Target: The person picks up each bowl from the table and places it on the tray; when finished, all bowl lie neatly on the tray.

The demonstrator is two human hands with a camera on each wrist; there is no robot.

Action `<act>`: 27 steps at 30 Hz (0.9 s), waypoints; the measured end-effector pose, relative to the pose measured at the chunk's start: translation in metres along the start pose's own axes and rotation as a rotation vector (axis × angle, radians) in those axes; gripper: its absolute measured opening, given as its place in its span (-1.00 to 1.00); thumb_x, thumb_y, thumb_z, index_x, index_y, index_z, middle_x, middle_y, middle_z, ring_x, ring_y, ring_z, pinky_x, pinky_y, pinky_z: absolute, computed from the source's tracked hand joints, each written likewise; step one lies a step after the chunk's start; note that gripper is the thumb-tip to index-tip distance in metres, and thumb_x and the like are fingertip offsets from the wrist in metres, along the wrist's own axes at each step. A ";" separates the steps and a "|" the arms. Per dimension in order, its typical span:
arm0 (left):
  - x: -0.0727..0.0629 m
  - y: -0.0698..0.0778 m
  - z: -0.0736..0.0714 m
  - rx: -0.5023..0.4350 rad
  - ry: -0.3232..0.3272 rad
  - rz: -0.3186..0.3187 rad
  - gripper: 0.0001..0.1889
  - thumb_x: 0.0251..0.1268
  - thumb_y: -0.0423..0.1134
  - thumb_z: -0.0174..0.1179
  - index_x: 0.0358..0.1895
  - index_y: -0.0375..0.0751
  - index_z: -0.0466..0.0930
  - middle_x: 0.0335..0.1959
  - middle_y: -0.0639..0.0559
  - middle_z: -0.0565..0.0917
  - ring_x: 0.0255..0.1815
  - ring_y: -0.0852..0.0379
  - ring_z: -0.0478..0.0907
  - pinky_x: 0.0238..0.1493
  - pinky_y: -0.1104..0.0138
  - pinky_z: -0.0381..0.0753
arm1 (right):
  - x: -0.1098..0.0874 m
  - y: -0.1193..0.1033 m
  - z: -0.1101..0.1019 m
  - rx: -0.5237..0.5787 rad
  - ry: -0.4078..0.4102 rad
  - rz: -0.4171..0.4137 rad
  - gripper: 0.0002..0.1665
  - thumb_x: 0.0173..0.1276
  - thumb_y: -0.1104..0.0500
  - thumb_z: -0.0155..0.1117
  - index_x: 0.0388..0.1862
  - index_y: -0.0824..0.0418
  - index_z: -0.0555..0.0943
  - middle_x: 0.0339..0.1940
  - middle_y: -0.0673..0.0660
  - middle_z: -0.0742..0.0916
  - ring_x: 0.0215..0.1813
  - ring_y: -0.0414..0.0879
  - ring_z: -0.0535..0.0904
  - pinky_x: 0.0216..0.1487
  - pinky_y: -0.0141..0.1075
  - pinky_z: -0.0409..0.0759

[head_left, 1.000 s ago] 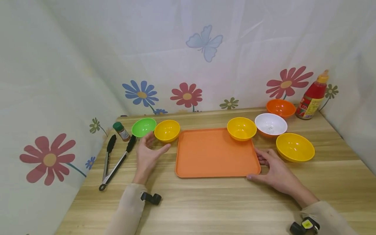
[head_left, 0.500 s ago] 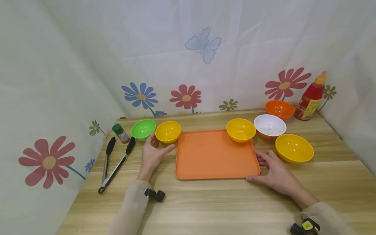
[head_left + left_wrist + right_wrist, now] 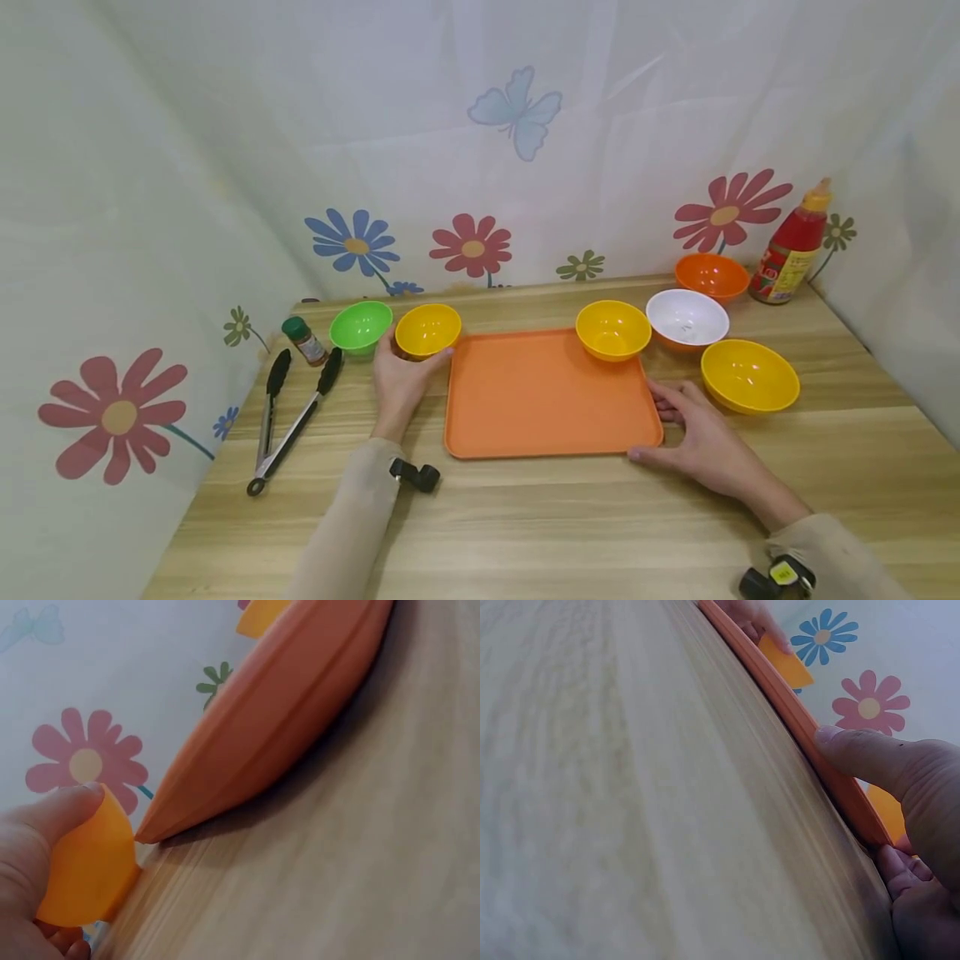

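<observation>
And here we are above the tray [image 3: 551, 400], orange and flat on the worktop [image 3: 540, 525], our clock centre with twelve at the far side. At one o'clock, on its far right corner, sits the corner yellow bowl [image 3: 613, 332]. At ten, just beside the far left corner, there's the left yellow bowl [image 3: 428, 327], and the green bowl [image 3: 362, 325] is right next door, farther out. Over at two o'clock comes the white bowl [image 3: 687, 317], orange outside, small dark marks on its floor, too small to make out; beyond it the orange bowl [image 3: 711, 275], then the sauce bottle [image 3: 787, 254], filled with red. At three, the larger yellow bowl [image 3: 750, 375].

Count them up: six bowls, three of them yellow; one tray, one bottle, one green-lidded jar [image 3: 305, 340] leaning out past the green bowl, and one pair of tongs [image 3: 288, 425] spread in a V at nine.

To the hands! The left hand [image 3: 402, 385] has the left yellow bowl in its grip, thumb on the near side by the rim, fingers round the left; the bowl lies at one o'clock from that hand. The right hand [image 3: 708, 442] grips the tray's near right corner, thumb on the near edge, fingers at the right side, the tray stretching away towards ten.
</observation>
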State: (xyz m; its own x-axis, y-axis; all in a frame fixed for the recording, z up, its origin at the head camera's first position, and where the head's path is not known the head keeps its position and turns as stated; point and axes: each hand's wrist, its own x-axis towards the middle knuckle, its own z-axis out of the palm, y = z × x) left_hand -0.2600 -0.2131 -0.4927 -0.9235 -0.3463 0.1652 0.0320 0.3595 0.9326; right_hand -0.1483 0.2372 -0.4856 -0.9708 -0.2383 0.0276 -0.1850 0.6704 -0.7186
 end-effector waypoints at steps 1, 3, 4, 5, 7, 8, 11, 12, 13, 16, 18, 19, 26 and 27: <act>0.000 0.000 0.001 -0.001 0.008 -0.001 0.23 0.04 0.08 0.80 0.72 -0.20 0.24 0.59 -0.17 0.48 0.55 -0.12 0.50 0.64 0.06 0.51 | 0.000 0.000 0.000 0.001 -0.001 0.000 0.42 0.16 -0.40 0.75 0.78 0.26 0.32 0.23 0.15 0.53 0.34 0.15 0.72 0.46 0.20 0.64; 0.000 0.001 0.001 -0.010 0.018 0.001 0.20 0.06 0.06 0.80 0.72 -0.20 0.25 0.59 -0.17 0.49 0.55 -0.12 0.50 0.64 0.06 0.51 | 0.000 0.000 0.000 0.005 0.000 -0.009 0.42 0.16 -0.39 0.76 0.77 0.27 0.32 0.23 0.16 0.53 0.33 0.16 0.72 0.45 0.21 0.64; 0.000 0.001 0.001 -0.014 0.023 0.004 0.19 0.07 0.04 0.79 0.71 -0.21 0.26 0.59 -0.17 0.49 0.55 -0.12 0.51 0.63 0.06 0.52 | 0.001 0.000 0.000 0.007 0.002 -0.009 0.42 0.15 -0.39 0.76 0.77 0.27 0.32 0.23 0.16 0.53 0.33 0.17 0.72 0.45 0.21 0.65; 0.000 0.001 0.001 -0.017 0.027 0.005 0.18 0.08 0.03 0.79 0.71 -0.21 0.26 0.59 -0.18 0.49 0.54 -0.12 0.51 0.63 0.06 0.52 | 0.001 0.000 0.000 0.009 0.002 -0.009 0.42 0.15 -0.38 0.77 0.77 0.27 0.32 0.23 0.16 0.53 0.34 0.17 0.72 0.45 0.21 0.65; 0.000 0.002 0.002 -0.023 0.035 0.009 0.17 0.08 0.00 0.80 0.70 -0.21 0.27 0.58 -0.18 0.50 0.53 -0.12 0.53 0.62 0.06 0.54 | 0.001 0.000 0.000 0.012 0.003 -0.010 0.42 0.15 -0.38 0.77 0.77 0.27 0.32 0.23 0.17 0.53 0.34 0.18 0.72 0.45 0.21 0.65; -0.001 0.002 0.002 -0.028 0.039 0.011 0.16 0.07 -0.02 0.80 0.70 -0.21 0.28 0.57 -0.18 0.51 0.52 -0.13 0.53 0.61 0.06 0.54 | 0.001 0.000 0.000 0.012 0.003 -0.009 0.42 0.15 -0.38 0.77 0.77 0.28 0.32 0.24 0.17 0.53 0.34 0.18 0.72 0.45 0.20 0.65; -0.001 0.003 0.003 -0.032 0.048 0.017 0.15 0.04 -0.01 0.81 0.68 -0.18 0.32 0.54 -0.16 0.54 0.48 -0.12 0.57 0.58 0.06 0.58 | 0.000 0.001 0.000 0.013 0.000 -0.003 0.43 0.15 -0.38 0.77 0.78 0.27 0.31 0.24 0.16 0.52 0.35 0.17 0.71 0.46 0.19 0.65; -0.001 0.003 0.003 -0.033 0.045 0.021 0.14 0.04 0.01 0.81 0.68 -0.16 0.33 0.53 -0.15 0.55 0.48 -0.11 0.57 0.57 0.06 0.59 | 0.000 0.001 0.000 0.012 0.001 -0.003 0.43 0.15 -0.37 0.77 0.78 0.27 0.31 0.24 0.16 0.52 0.35 0.17 0.71 0.46 0.19 0.65; -0.001 0.003 0.003 -0.033 0.042 0.024 0.14 0.04 0.02 0.81 0.68 -0.15 0.33 0.53 -0.14 0.56 0.47 -0.11 0.58 0.57 0.06 0.59 | 0.000 0.001 0.000 0.009 0.001 -0.003 0.43 0.15 -0.38 0.77 0.78 0.27 0.31 0.24 0.16 0.52 0.35 0.17 0.71 0.46 0.19 0.64; 0.000 0.004 0.003 -0.036 0.029 0.035 0.15 0.04 0.07 0.80 0.68 -0.12 0.33 0.53 -0.10 0.56 0.46 -0.08 0.58 0.56 0.06 0.60 | 0.000 0.001 -0.001 0.007 0.005 -0.002 0.43 0.14 -0.37 0.78 0.78 0.27 0.31 0.23 0.16 0.52 0.35 0.17 0.71 0.46 0.20 0.64; 0.000 0.005 0.004 -0.041 0.022 0.041 0.15 0.05 0.08 0.80 0.69 -0.11 0.33 0.53 -0.10 0.56 0.45 -0.08 0.58 0.55 0.07 0.61 | 0.000 0.001 -0.001 0.005 0.004 0.001 0.43 0.14 -0.38 0.78 0.78 0.27 0.31 0.22 0.16 0.52 0.35 0.17 0.71 0.47 0.21 0.63; 0.000 0.006 0.004 -0.045 0.019 0.043 0.15 0.05 0.07 0.80 0.69 -0.11 0.33 0.53 -0.10 0.56 0.45 -0.07 0.59 0.55 0.07 0.61 | 0.000 0.000 -0.001 0.007 0.002 0.003 0.44 0.14 -0.38 0.78 0.78 0.27 0.31 0.22 0.16 0.52 0.35 0.18 0.71 0.47 0.22 0.63; -0.003 0.018 0.005 -0.063 0.004 0.054 0.09 0.08 0.03 0.79 0.67 -0.06 0.37 0.50 -0.06 0.59 0.41 -0.04 0.61 0.50 0.10 0.66 | 0.000 0.000 -0.001 0.013 -0.006 0.007 0.43 0.15 -0.39 0.76 0.78 0.26 0.31 0.23 0.16 0.52 0.35 0.19 0.70 0.47 0.25 0.63; -0.004 0.020 0.006 -0.061 0.003 0.053 0.09 0.07 0.04 0.79 0.67 -0.05 0.37 0.50 -0.04 0.59 0.42 -0.04 0.60 0.51 0.10 0.66 | 0.000 0.000 -0.001 0.012 -0.005 0.006 0.43 0.15 -0.39 0.76 0.78 0.26 0.31 0.22 0.16 0.52 0.35 0.19 0.71 0.47 0.25 0.63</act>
State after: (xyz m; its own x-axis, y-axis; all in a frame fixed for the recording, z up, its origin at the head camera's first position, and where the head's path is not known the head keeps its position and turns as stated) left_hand -0.2581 -0.1996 -0.4766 -0.9189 -0.3304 0.2157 0.1043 0.3238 0.9404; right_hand -0.1484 0.2379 -0.4855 -0.9711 -0.2379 0.0197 -0.1772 0.6630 -0.7273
